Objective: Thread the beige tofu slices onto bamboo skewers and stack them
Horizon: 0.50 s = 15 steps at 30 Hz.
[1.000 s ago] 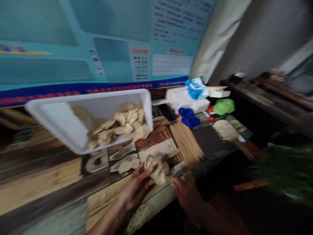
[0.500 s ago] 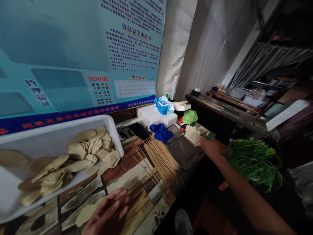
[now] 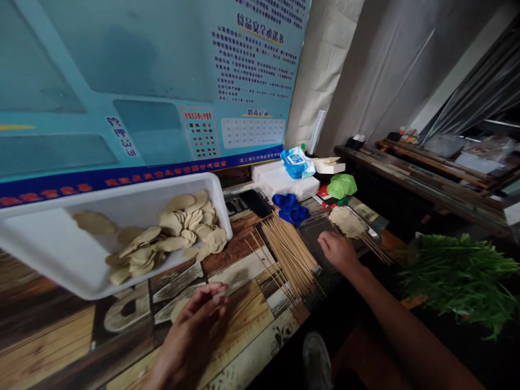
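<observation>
My left hand (image 3: pixel 201 311) hovers over the wooden table, its fingers slightly bent and apart, with nothing in it. Partly hidden behind it lies a thin pale round slice (image 3: pixel 179 309). My right hand (image 3: pixel 337 252) is over a dark tray (image 3: pixel 312 235), fingers curled in, and nothing shows in them. Just left of it spreads a pile of thin wooden skewers (image 3: pixel 288 252), with a few lying loose. Beyond my right hand, skewered pale slices (image 3: pixel 346 221) rest on a small metal tray (image 3: pixel 376 235), stick ends pointing toward me.
A white plastic bin (image 3: pixel 225 211) at the left holds many pale round slices (image 3: pixel 190 227). Behind the skewers are a blue cloth (image 3: pixel 290 208), a phone (image 3: pixel 255 202), a wipes pack (image 3: pixel 298 162) and a green bag (image 3: pixel 341 186). Leafy greens (image 3: pixel 463 276) stand at the right.
My right hand has let go of the skewered slices and moved back toward the skewer pile. The slices now rest on the metal tray. The view has turned left.
</observation>
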Motion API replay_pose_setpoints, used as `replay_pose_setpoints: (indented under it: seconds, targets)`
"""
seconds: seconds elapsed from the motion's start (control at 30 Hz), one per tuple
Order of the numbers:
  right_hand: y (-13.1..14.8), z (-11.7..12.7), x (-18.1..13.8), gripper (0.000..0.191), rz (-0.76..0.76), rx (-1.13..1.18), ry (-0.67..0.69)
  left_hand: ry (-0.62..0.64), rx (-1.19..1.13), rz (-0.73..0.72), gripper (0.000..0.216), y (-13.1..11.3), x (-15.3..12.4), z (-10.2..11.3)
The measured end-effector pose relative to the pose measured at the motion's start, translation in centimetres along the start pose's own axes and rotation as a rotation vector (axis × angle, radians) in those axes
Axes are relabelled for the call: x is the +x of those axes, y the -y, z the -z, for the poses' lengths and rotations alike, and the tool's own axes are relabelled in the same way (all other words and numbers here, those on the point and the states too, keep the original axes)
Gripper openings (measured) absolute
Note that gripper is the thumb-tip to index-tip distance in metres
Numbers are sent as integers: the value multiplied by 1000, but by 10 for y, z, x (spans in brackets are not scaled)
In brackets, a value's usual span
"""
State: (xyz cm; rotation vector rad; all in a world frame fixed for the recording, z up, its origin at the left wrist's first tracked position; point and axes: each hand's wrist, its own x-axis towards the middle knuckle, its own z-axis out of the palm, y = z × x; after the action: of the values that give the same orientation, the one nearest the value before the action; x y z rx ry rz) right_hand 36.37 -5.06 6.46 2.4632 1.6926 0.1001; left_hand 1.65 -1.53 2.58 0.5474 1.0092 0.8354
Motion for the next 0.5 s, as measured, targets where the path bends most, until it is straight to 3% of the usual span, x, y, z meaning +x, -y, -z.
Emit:
replay_pose_setpoints:
  seconds: [0.1, 0.2, 0.4, 0.5]
  targets:
    - [47, -12, -10, 24, 116, 48, 89, 40, 22, -80, 34, 0, 6, 6]
    - [72, -21, -16, 21, 151, 55, 145, 73, 34, -178, 28, 1, 11, 11]
    - [76, -28, -8, 20, 183, 56, 183, 209, 160, -272, 22, -3, 15, 22]
    - [74, -26, -6, 20, 215, 58, 172, 135, 395, -400, 24, -20, 22, 45]
